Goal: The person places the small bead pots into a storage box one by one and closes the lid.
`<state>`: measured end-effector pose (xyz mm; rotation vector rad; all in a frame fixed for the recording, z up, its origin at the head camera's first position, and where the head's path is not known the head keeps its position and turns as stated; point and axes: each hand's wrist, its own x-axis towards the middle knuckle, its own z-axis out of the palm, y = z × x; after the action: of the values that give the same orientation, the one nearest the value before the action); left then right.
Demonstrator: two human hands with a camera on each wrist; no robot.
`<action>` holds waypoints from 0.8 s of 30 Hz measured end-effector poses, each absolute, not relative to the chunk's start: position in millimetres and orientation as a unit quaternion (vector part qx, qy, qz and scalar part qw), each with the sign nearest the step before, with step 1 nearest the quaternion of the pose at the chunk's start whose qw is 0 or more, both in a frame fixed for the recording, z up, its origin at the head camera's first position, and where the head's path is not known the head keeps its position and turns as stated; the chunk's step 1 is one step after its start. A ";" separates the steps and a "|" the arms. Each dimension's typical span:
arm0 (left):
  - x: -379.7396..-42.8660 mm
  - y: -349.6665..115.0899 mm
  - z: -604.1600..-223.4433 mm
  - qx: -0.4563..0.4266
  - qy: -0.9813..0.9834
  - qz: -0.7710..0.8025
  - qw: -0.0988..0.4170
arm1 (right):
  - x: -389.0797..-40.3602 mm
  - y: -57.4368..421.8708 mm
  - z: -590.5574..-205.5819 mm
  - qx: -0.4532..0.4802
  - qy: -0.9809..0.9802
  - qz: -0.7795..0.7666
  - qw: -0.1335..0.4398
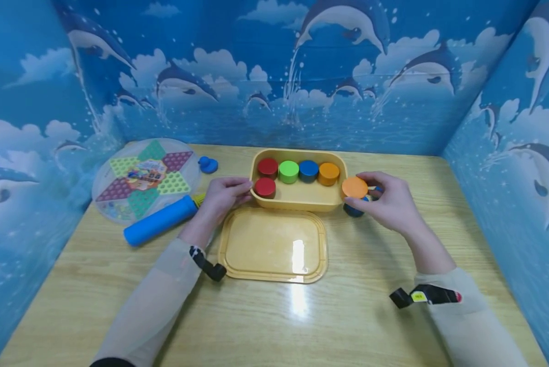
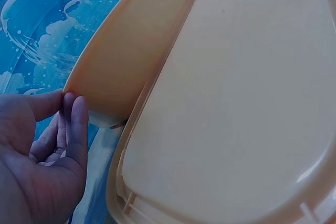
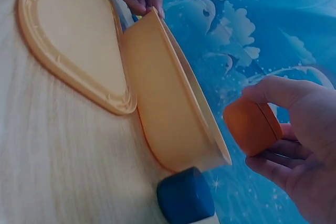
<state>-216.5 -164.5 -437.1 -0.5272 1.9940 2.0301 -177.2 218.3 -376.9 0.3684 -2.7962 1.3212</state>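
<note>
My left hand [image 1: 224,196] pinches the left rim of a yellow plastic box [image 1: 297,205]; the left wrist view shows thumb and fingertips on that rim [image 2: 73,85]. Inside the box are two red tubs [image 1: 265,188], a green tub [image 1: 289,172], a blue tub [image 1: 308,171] and an orange tub [image 1: 329,174]. Just off the box's right end, my right hand [image 1: 391,204] holds another small orange tub [image 3: 252,126] between thumb and fingers, raised above the table. A dark blue tub [image 3: 186,196] stands on the table below it, partly hidden in the head view.
A matching yellow lid [image 1: 273,244] lies flat in front of the box. To the left are a blue pump-like cylinder [image 1: 160,220], a round star-patterned game board [image 1: 146,178] and a small blue piece [image 1: 208,164]. Dolphin-print cloth [image 1: 274,117] walls the table's back and sides.
</note>
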 end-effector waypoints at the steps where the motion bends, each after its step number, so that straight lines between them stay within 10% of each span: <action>1: -216.6 -164.8 -437.2 -0.181 0.683 0.696 0.123 | -180.1 214.0 -375.7 0.122 -0.896 0.426 0.007; 24: -216.4 -164.6 -437.8 -0.177 0.678 0.704 0.117 | -252.2 136.5 -391.6 0.255 -0.882 0.377 -0.121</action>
<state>-216.4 -164.6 -437.8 -0.5188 1.9833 2.0603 -252.2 136.5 -391.6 0.8687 -3.0090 1.2842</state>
